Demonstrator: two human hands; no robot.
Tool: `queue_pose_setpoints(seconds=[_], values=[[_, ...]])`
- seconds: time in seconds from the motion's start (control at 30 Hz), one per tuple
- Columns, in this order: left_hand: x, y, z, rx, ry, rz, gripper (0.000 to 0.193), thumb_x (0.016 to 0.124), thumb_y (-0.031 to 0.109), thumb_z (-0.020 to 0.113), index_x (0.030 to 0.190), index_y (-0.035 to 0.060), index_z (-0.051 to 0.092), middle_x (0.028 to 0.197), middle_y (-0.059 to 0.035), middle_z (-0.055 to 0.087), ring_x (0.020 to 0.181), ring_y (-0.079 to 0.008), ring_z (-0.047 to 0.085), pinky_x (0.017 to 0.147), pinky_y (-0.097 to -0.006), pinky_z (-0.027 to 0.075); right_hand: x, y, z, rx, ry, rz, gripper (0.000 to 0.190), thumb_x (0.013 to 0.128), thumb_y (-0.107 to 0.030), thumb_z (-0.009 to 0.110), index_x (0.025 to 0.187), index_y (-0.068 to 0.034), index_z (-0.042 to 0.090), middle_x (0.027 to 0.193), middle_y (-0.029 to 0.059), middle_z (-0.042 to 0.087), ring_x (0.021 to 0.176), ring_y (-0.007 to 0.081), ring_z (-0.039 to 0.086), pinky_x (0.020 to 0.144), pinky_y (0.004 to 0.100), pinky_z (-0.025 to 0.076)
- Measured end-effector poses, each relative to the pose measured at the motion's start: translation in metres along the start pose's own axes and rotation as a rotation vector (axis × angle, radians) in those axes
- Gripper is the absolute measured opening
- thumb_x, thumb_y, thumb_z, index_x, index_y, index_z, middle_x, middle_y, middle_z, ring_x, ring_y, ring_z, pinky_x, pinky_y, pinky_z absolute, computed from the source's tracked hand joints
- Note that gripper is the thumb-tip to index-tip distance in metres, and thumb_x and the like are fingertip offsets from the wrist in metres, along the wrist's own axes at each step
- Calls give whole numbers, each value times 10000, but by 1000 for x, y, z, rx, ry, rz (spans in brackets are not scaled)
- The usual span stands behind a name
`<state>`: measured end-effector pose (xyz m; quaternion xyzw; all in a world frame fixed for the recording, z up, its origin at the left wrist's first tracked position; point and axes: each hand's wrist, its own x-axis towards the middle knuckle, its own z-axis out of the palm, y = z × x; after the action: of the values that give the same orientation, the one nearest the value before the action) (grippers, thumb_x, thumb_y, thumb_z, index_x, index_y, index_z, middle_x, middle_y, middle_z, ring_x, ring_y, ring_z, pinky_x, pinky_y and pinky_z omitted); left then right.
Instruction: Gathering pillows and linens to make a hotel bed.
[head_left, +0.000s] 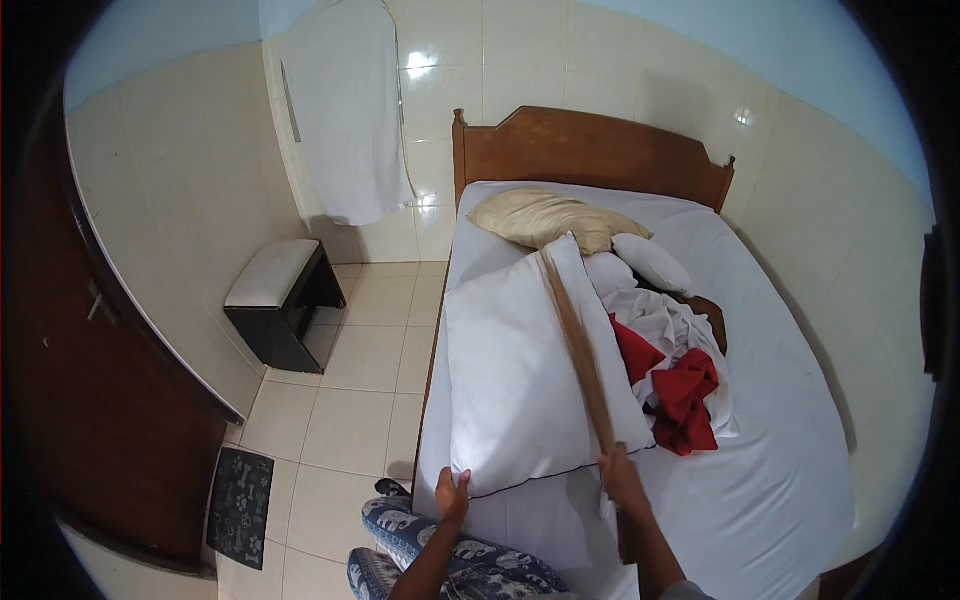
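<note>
A large white square pillow (517, 360) with dark piping lies on the bed before me. My left hand (452, 495) grips its near left corner between thumb and fingers. In my right hand (622, 480) is a long brown broom (581, 349), apparently a bundle of thin sticks, held near its base. The broom's blurred length lies over the right part of the pillow and points toward the headboard. A shorter handle end shows below my right fist. Beside the pillow's right edge are red cloths (686, 405) and a crumpled white cloth (660, 315).
The bed's white sheet (780, 450) runs up to a wooden headboard (592, 154). A beige pillow (540, 214) and a small white cushion (652, 262) lie near it. Leftward are a padded stool (277, 274), a hanging white towel (345, 120), a doormat (241, 506) and a brown door (112, 390).
</note>
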<state>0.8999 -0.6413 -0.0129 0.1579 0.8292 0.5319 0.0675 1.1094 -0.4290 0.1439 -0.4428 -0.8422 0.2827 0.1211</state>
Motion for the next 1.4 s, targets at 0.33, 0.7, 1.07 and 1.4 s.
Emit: queue_pose_setpoints(seconds=[0.33,0.7,1.07,1.4], values=[[4,-11,-5,67,7,-56,393,875,425,513,865,36,456,638,-200,531,613,-411,527,570,-464,396,-37,-113,-78,882,654,-521,656,909,-478,404,1328,-42,150,776,101,475,497,86,425,377,189,357],[1,-5,-2,212,44,9,356,928,423,376,966,75,441,699,-224,593,657,-435,567,594,-526,412,-27,-69,-48,1170,730,-519,590,885,-487,436,1222,-12,339,779,42,474,484,89,452,407,223,398],[-2,-13,-14,155,48,59,329,916,406,425,994,86,442,753,-183,616,678,-403,590,602,-493,435,-57,-94,-71,486,252,-253,450,939,-393,380,1158,-1,360,599,87,490,438,153,496,384,287,398],[-1,-21,-17,159,60,92,243,926,318,431,974,81,457,782,-159,628,692,-387,601,616,-479,455,-54,-77,11,514,-302,49,273,931,-298,425,917,-25,412,641,87,502,459,176,523,398,313,437]])
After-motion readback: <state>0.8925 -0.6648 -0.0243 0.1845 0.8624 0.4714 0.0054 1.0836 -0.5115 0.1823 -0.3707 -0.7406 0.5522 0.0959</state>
